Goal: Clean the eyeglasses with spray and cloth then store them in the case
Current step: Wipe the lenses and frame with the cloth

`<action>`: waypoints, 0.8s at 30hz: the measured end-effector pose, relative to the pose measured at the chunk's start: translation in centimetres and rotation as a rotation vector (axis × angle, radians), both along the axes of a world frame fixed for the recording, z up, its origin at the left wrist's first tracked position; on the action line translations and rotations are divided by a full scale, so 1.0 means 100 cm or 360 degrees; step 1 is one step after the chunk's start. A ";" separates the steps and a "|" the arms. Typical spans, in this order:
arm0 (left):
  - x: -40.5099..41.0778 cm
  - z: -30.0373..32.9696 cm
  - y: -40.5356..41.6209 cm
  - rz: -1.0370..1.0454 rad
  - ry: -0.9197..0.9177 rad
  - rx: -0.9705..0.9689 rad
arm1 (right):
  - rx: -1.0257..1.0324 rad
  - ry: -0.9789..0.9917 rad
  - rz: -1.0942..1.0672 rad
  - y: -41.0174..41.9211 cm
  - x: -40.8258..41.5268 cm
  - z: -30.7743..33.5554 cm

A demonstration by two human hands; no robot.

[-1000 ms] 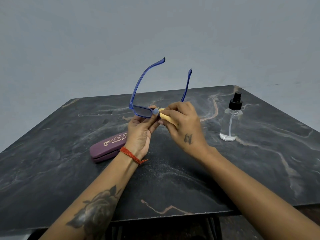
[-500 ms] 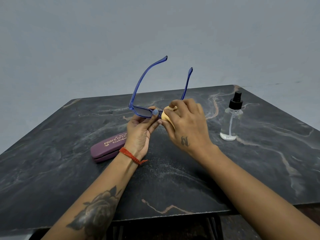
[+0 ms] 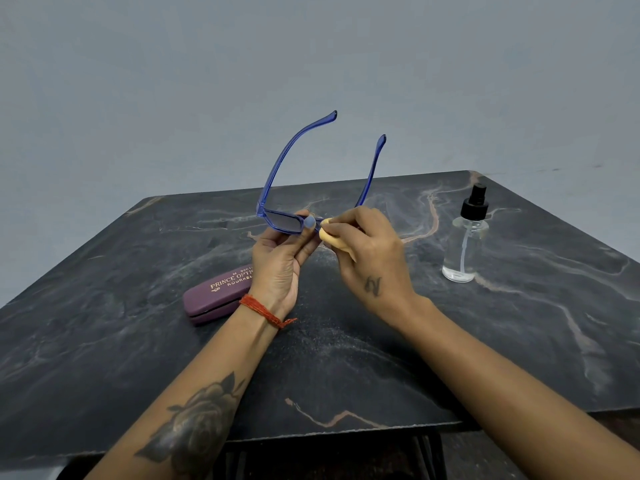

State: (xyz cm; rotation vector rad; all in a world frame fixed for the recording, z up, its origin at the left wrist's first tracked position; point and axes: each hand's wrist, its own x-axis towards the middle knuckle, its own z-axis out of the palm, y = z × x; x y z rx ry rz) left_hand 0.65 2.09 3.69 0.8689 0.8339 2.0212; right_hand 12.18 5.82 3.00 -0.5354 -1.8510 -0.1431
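Both hands work above the table (image 3: 138, 341): my left hand (image 3: 277, 265) pinches the blue eyeglasses (image 3: 280, 221) by the frame front, my right hand (image 3: 367, 251) curls round a yellow cloth (image 3: 329, 237) against the lens it hides. Left wrist covers part of the closed case (image 3: 214, 294), reading "PRINCE OPTIC… ROURKEL…"; spray bottle (image 3: 465, 244) stands right.

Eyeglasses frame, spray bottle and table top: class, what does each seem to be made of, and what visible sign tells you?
Eyeglasses frame: probably glossy plastic, translucent blue.
Spray bottle: clear plastic or glass, its tube showing through; matte black cap.
Table top: looks like dark veined stone, possibly laminate.
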 end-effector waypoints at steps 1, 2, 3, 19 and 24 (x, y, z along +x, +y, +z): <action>0.000 0.000 0.000 -0.0003 0.0002 0.0004 | -0.0028 0.0007 0.0027 -0.001 -0.001 0.000; 0.000 0.000 0.000 -0.0003 -0.0003 0.0007 | -0.0047 0.0007 0.0041 -0.001 -0.002 0.000; 0.000 0.000 0.000 -0.0001 -0.0011 0.0010 | -0.0055 -0.0002 0.0042 -0.001 -0.001 0.001; -0.003 -0.001 0.001 0.0056 -0.0051 -0.0005 | -0.0024 -0.0080 -0.0115 0.003 0.005 0.000; -0.002 -0.001 0.001 0.0058 -0.0013 -0.0001 | -0.0016 -0.0046 -0.0006 0.001 0.004 0.000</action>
